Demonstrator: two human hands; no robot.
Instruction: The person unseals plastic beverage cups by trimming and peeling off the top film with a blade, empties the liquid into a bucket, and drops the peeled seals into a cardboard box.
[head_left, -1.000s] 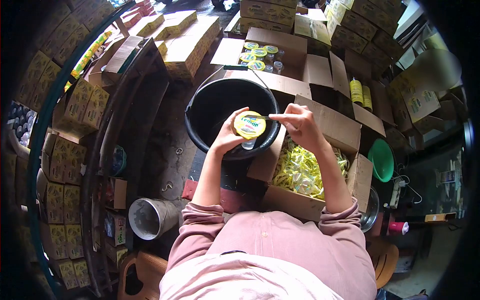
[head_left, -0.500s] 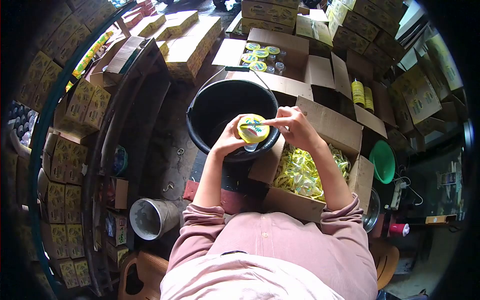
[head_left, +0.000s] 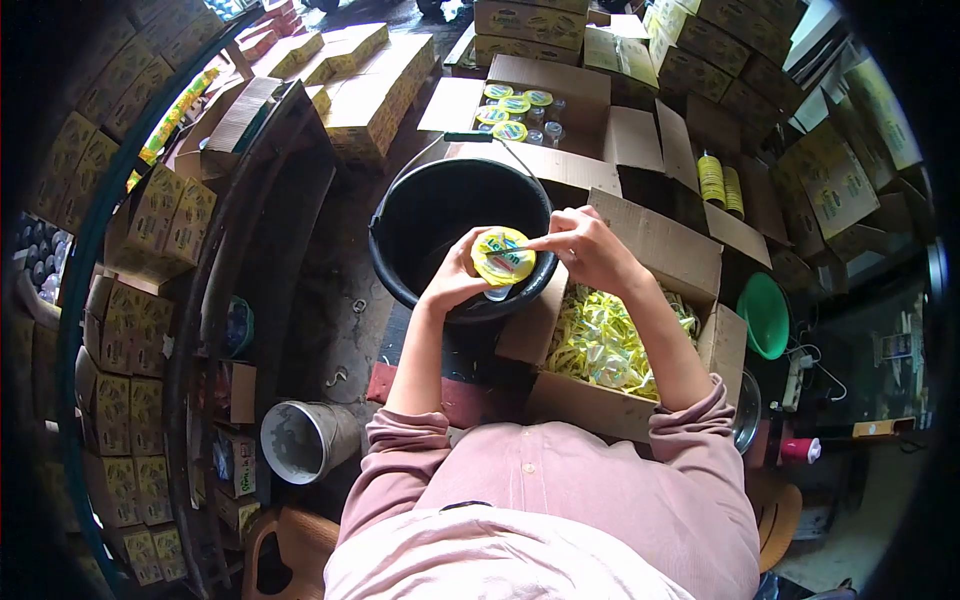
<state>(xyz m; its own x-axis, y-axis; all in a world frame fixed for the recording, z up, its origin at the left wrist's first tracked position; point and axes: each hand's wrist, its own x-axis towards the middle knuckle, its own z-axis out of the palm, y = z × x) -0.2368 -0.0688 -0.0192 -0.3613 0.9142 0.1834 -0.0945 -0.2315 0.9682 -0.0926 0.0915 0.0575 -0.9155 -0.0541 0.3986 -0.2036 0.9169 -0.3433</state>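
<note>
A clear plastic cup with a yellow printed film lid is held by my left hand, its fingers wrapped round the side, over the near rim of a black bucket. My right hand pinches a thin, blade-like tool that lies across the lid; its exact kind is too small to make out. Under my right forearm, a heap of yellow film scraps fills an open cardboard box.
Beyond the bucket, an open carton holds several lidded cups. Stacks of yellow lids stand in another box. A green bowl is at right, a grey pail at left. Dark shelving with cartons runs along the left.
The view has shifted slightly. Both hands stay over the bucket's rim with the same cup, and the thin tool remains across its lid.
</note>
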